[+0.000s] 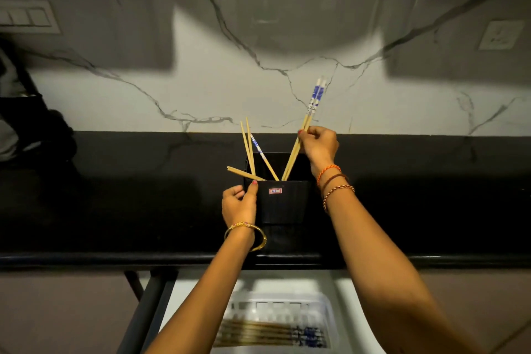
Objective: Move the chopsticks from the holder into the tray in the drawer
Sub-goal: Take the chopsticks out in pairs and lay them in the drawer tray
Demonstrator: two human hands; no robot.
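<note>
A black square holder (283,204) stands on the black counter, with several wooden chopsticks (250,149) leaning out of it. My left hand (240,204) grips the holder's left side. My right hand (319,146) is closed on a pair of blue-and-white topped chopsticks (311,108), whose lower tips are still inside the holder. Below the counter edge, a white tray (327,304) sits in the open drawer. Several chopsticks (270,333) lie flat in the tray.
The black counter (115,204) runs left to right under a white marble wall. A switch plate (27,17) is on the wall at left and a socket (501,34) at right. A dark object (31,129) sits at the far left.
</note>
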